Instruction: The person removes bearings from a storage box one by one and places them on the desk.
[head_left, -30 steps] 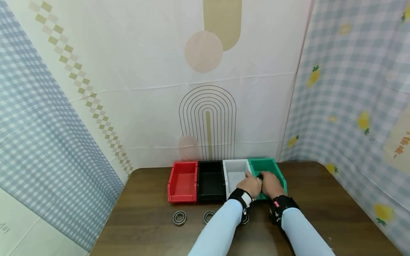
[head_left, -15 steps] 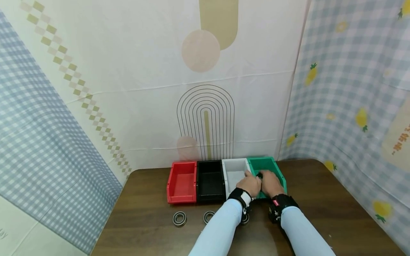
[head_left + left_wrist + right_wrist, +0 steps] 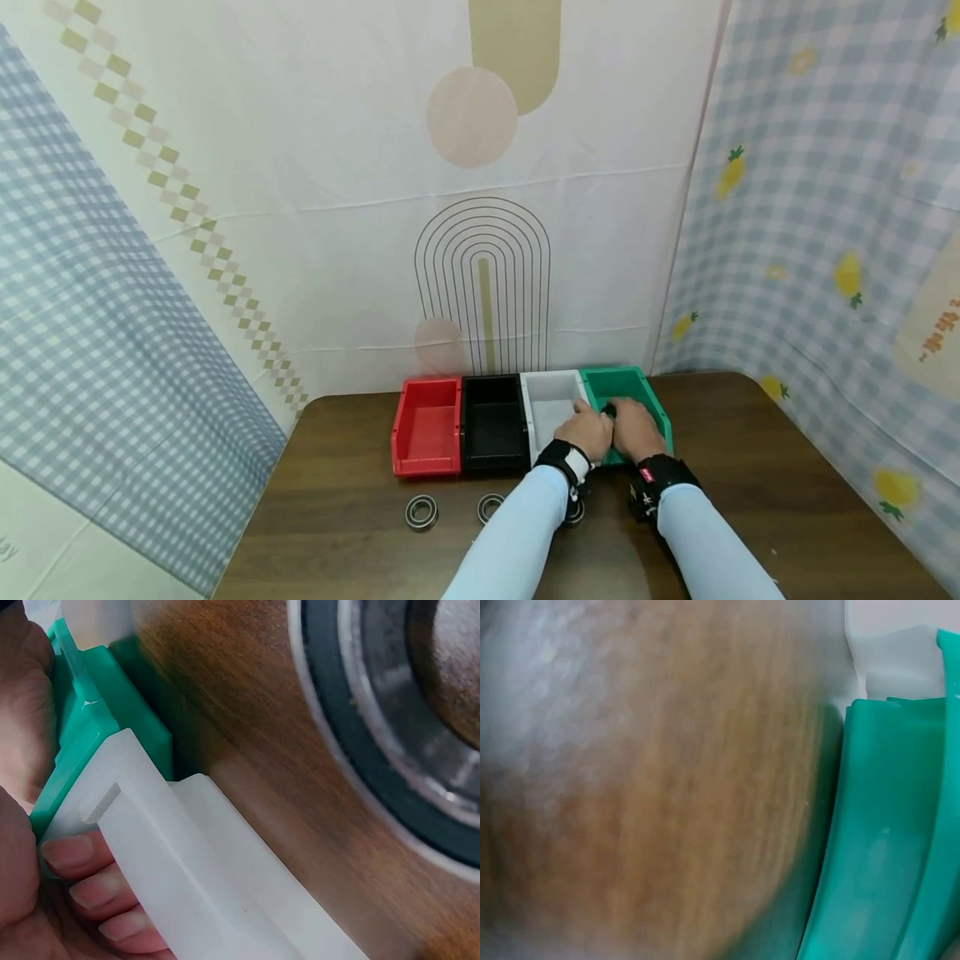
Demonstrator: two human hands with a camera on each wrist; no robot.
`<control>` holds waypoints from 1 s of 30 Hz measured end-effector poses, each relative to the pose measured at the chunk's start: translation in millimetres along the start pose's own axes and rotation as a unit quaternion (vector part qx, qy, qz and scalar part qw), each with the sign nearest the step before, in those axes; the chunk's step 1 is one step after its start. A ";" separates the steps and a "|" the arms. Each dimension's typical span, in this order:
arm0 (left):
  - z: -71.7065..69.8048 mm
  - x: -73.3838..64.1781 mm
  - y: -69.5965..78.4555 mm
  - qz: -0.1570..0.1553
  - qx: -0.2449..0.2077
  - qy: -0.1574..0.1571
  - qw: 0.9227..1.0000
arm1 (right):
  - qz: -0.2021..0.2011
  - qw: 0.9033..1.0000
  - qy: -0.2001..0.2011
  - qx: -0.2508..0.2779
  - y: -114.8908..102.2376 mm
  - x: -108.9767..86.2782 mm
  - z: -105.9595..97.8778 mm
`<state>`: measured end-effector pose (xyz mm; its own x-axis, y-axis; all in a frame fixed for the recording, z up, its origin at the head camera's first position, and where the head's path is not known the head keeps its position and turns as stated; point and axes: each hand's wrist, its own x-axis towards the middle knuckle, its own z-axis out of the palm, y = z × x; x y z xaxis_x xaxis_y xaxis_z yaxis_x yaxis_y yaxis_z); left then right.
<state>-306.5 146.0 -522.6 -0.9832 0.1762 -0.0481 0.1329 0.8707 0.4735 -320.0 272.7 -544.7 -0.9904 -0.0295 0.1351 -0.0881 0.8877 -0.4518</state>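
In the head view my left hand is over the border between the white bin and the green bin. My right hand reaches into the green bin, close beside the left. Between the two hands shows a small dark object, pinched by the right hand; its kind is too small to tell. Several curled left fingers appear behind the white bin's front in the left wrist view. What they hold, if anything, is hidden. The right wrist view shows the green bin's wall, with the right fingers out of sight.
A red bin and a black bin continue the row leftward. Ball bearings lie on the wooden table: one bearing before the red bin, another bearing before the black, a third bearing partly behind the left wrist.
The head view has shifted slightly. Both hands stay at the green bin, with the dark object still between them; no clear movement shows.
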 end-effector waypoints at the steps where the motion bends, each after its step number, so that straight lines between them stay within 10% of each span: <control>1: 0.2 0.7 -0.3 0.000 0.000 0.000 1.000 | -0.001 1.000 0.000 0.000 -0.3 0.1 0.0; 30: -2.0 -1.5 1.6 -0.005 0.000 0.001 1.000 | -0.011 0.999 0.012 0.047 4.4 -1.2 -1.7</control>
<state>-305.0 146.3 -520.0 -0.9849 0.1657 -0.0508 0.1224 0.8725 0.4730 -319.1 277.4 -545.4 -0.9853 -0.0363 0.1672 -0.1206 0.8403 -0.5285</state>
